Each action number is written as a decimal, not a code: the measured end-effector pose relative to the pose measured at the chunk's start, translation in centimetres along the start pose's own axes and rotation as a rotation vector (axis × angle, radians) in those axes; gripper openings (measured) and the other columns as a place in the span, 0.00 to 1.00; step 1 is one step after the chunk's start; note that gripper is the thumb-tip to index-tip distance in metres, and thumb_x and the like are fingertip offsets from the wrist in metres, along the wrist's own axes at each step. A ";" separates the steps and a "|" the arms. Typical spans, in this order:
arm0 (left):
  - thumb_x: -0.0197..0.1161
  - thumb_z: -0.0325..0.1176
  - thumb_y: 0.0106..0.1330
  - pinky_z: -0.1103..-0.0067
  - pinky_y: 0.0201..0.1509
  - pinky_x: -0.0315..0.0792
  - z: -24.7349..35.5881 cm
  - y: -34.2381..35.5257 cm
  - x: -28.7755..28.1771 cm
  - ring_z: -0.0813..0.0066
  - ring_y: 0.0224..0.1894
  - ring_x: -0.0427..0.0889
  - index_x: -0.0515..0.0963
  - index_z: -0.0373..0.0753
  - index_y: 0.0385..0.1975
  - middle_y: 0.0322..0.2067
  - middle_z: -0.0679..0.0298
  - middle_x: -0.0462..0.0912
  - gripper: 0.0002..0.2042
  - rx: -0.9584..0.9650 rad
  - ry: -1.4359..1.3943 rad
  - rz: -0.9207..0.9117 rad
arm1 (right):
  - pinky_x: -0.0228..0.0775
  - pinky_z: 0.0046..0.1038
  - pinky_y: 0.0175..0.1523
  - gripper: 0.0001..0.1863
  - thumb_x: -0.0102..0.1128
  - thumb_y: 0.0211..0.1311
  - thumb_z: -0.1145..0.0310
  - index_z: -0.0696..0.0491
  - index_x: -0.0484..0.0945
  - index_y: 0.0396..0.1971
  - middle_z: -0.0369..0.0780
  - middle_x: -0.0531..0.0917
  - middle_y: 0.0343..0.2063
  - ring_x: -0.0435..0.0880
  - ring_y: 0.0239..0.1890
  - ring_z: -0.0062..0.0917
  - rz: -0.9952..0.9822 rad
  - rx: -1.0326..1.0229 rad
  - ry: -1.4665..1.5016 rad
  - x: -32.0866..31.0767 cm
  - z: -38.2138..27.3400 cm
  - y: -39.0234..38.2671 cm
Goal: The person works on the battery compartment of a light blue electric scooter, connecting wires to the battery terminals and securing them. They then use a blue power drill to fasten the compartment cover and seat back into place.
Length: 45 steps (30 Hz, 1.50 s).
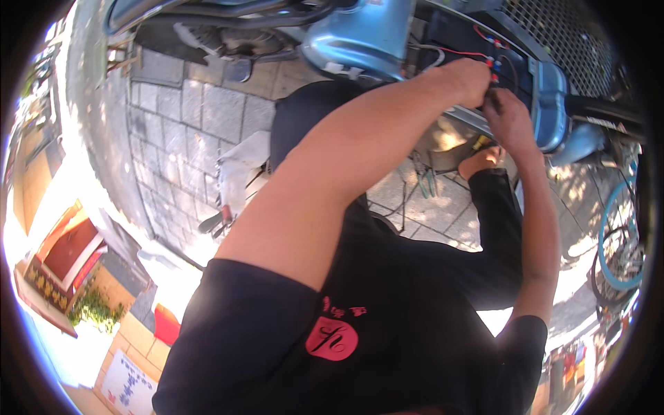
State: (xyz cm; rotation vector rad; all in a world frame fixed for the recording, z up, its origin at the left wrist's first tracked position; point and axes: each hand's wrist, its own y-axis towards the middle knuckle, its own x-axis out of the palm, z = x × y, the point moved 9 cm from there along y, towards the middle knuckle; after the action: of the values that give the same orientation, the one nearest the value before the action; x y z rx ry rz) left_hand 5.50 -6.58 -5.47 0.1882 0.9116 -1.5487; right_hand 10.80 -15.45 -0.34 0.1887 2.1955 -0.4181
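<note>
Both my hands meet over the open compartment of a light-blue scooter (356, 41), at the side of a black box (446, 31) that looks like a battery. My left hand (472, 79) is closed, its fingertips by small red and blue connectors; what it grips is hidden. Just below it, my right hand (510, 123) pinches a small dark piece that I cannot make out, its fingers close to the left ones. A thin red wire (460, 52) runs across the box toward the connectors.
Pliers with green handles (425, 181) lie on the paving below the scooter. A whitish cloth or bag (243, 166) and a red-handled tool (225, 213) are at the left. A metal mesh basket (564, 34) borders the compartment. A bicycle wheel with a light-blue rim (609, 266) stands at the right.
</note>
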 end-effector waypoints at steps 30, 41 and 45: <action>0.71 0.36 0.69 0.62 0.61 0.85 1.6 1.4 1.9 0.56 0.60 0.90 0.90 0.43 0.56 0.56 0.57 0.91 0.17 -0.213 -0.271 0.140 | 0.77 0.36 0.64 0.26 0.68 0.74 0.66 0.56 0.79 0.69 0.50 0.89 0.57 0.88 0.61 0.32 -0.114 0.249 -0.049 1.3 6.2 -0.7; 0.75 0.37 0.65 0.62 0.62 0.84 1.4 0.5 1.5 0.55 0.60 0.90 0.90 0.41 0.56 0.56 0.53 0.91 0.19 -0.170 -0.256 0.131 | 0.79 0.32 0.62 0.21 0.68 0.77 0.63 0.60 0.83 0.61 0.47 0.91 0.53 0.89 0.56 0.28 -0.099 0.315 0.179 1.8 8.5 -0.3; 0.75 0.37 0.67 0.58 0.63 0.83 1.8 0.3 1.3 0.55 0.63 0.88 0.90 0.42 0.58 0.60 0.55 0.89 0.19 -0.137 -0.252 0.087 | 0.80 0.33 0.60 0.19 0.72 0.72 0.66 0.58 0.85 0.58 0.45 0.92 0.51 0.90 0.54 0.28 0.001 0.254 0.116 1.3 8.7 -1.1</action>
State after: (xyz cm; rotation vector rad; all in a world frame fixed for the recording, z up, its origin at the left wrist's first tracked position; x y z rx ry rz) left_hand 6.16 -8.71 -5.18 -0.0636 0.7952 -1.3876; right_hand 16.13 -19.67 -6.09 0.3602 2.2505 -0.7013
